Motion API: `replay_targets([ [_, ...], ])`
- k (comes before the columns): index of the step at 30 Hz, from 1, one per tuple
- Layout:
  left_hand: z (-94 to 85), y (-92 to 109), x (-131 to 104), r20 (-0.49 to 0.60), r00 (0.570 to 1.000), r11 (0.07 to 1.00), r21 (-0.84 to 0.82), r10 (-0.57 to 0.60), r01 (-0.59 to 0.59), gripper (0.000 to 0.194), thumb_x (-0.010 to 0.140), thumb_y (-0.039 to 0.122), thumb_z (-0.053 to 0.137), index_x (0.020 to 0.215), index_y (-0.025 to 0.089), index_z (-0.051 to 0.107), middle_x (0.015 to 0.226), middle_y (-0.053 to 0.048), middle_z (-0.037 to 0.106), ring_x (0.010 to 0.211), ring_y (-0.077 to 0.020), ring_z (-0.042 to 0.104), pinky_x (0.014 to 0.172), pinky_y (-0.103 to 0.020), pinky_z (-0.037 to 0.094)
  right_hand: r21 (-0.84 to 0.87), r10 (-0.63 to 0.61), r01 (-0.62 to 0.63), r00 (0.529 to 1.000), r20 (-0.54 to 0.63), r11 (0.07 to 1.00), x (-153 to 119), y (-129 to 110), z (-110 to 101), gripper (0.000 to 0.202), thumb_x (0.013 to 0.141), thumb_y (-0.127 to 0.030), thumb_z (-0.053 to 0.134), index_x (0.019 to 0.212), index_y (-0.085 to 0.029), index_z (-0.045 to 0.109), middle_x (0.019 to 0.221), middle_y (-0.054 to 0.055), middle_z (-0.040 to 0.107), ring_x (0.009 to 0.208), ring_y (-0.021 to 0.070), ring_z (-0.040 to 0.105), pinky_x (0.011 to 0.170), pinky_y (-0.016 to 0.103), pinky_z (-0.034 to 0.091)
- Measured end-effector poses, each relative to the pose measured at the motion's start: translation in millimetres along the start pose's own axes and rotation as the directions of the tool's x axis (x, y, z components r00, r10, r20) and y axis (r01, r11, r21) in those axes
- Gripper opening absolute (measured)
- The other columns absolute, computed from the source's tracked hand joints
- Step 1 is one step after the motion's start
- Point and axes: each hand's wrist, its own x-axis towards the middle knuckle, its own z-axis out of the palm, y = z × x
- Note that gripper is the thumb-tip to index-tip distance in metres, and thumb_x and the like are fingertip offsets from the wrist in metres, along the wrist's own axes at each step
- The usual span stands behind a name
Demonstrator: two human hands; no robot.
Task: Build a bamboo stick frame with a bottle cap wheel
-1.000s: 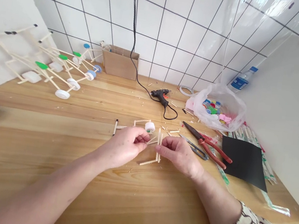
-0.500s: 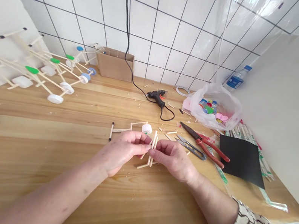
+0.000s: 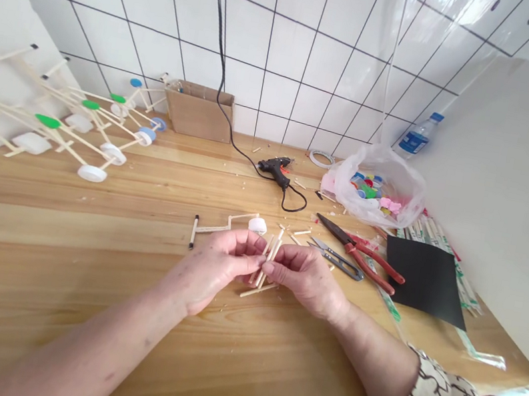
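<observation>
Several short wooden sticks (image 3: 270, 263) stand bunched between my two hands, held in the fingertips and tilted slightly. My left hand (image 3: 228, 263) pinches them from the left, thumb against the sticks. From the other side my right hand (image 3: 302, 275) grips them with thumb and forefinger. One loose wooden stick (image 3: 256, 291) lies on the table just below the fingers. Behind my left hand is a small stick frame (image 3: 213, 229) with a black-tipped crossbar. A white bottle cap (image 3: 257, 225) sits at its right end, partly hidden by the hand.
Stick models with cap wheels (image 3: 93, 173) stand at the left. Further back are a cardboard box (image 3: 198, 111) and a black glue gun (image 3: 275, 169). To the right lie snips (image 3: 338, 261), red-handled pliers (image 3: 362, 251), black card (image 3: 426, 279) and a plastic bag (image 3: 346, 164) of caps.
The sticks between my fingers have turned, their tops now leaning right, and sit more spread apart. Both hands stay in nearly the same place; the whole view has shifted slightly.
</observation>
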Motion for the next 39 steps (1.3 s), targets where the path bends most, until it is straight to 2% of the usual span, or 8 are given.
replay_targets([
  [6,-0.8,0.2,-1.7,0.036,0.999,0.999,-0.018,-0.025,0.026,0.032,0.056,0.029,0.079,0.077,0.015,0.059,0.065,0.002,0.062,0.061,-0.0122,0.058,0.061,-0.026,0.047,0.108,-0.018,0.015,0.999,0.029,0.994,2.5,2.1,-1.0,0.032,0.065,-0.043,0.078,0.069,-0.014,0.065,0.061,-0.001,0.066,0.06,0.015,0.065,0.069,0.033,0.054],
  [14,-2.7,-0.7,-1.7,0.077,0.996,0.998,-0.034,-0.043,0.046,0.032,0.057,0.029,0.081,0.079,0.015,0.062,0.072,-0.002,0.066,0.065,-0.0131,0.058,0.063,-0.027,0.046,-0.021,-0.079,0.079,0.996,0.033,0.997,1.0,0.1,-1.6,0.032,0.067,-0.044,0.076,0.068,-0.015,0.064,0.067,0.002,0.07,0.066,0.0176,0.068,0.067,0.031,0.054],
  [18,-2.8,-0.4,-2.2,0.099,0.994,0.998,-0.044,-0.047,0.051,0.032,0.054,0.031,0.083,0.073,0.013,0.065,0.063,-0.001,0.064,0.059,-0.0115,0.054,0.06,-0.025,0.042,-0.071,-0.091,0.092,0.996,0.015,0.993,0.2,-2.2,-1.8,0.031,0.065,-0.044,0.078,0.072,-0.016,0.066,0.067,0.001,0.071,0.064,0.0174,0.068,0.062,0.03,0.055],
  [23,-2.2,0.5,-2.9,0.111,0.992,0.997,-0.048,-0.061,0.067,0.031,0.054,0.034,0.083,0.068,0.013,0.063,0.056,0.0,0.061,0.055,-0.0112,0.053,0.055,-0.024,0.038,0.029,-0.053,0.051,0.996,0.066,0.998,0.3,-1.8,-2.5,0.031,0.068,-0.042,0.076,0.074,-0.014,0.066,0.067,0.003,0.072,0.065,0.018,0.07,0.065,0.031,0.057],
  [28,-2.3,0.4,-3.2,0.109,0.991,0.995,-0.059,-0.078,0.085,0.026,0.056,0.027,0.08,0.069,0.014,0.062,0.057,0.001,0.06,0.055,-0.0114,0.054,0.056,-0.025,0.038,0.015,-0.066,0.065,0.993,0.102,0.998,-0.2,-3.2,-3.5,0.028,0.069,-0.04,0.076,0.072,-0.013,0.068,0.065,0.003,0.072,0.064,0.0177,0.07,0.065,0.03,0.056],
  [34,-4.5,-1.3,-2.2,0.084,0.993,0.995,-0.053,-0.084,0.088,0.019,0.055,0.02,0.077,0.067,0.015,0.063,0.056,0.002,0.059,0.053,-0.0105,0.05,0.056,-0.026,0.035,-0.003,-0.027,0.028,0.99,0.139,1.0,-0.5,-2.8,-5.6,0.025,0.071,-0.039,0.075,0.074,-0.015,0.07,0.073,0.003,0.073,0.076,0.0202,0.07,0.074,0.033,0.054],
  [39,-4.2,-0.7,-1.7,0.037,0.998,0.999,-0.005,-0.041,0.041,0.015,0.052,0.016,0.075,0.063,0.016,0.064,0.057,0.002,0.059,0.057,-0.0111,0.048,0.059,-0.026,0.035,-0.004,-0.028,0.029,0.99,0.137,1.0,-1.0,-6.8,-3.5,0.029,0.073,-0.043,0.072,0.074,-0.015,0.066,0.07,-0.001,0.066,0.068,0.0136,0.062,0.065,0.025,0.046],
])
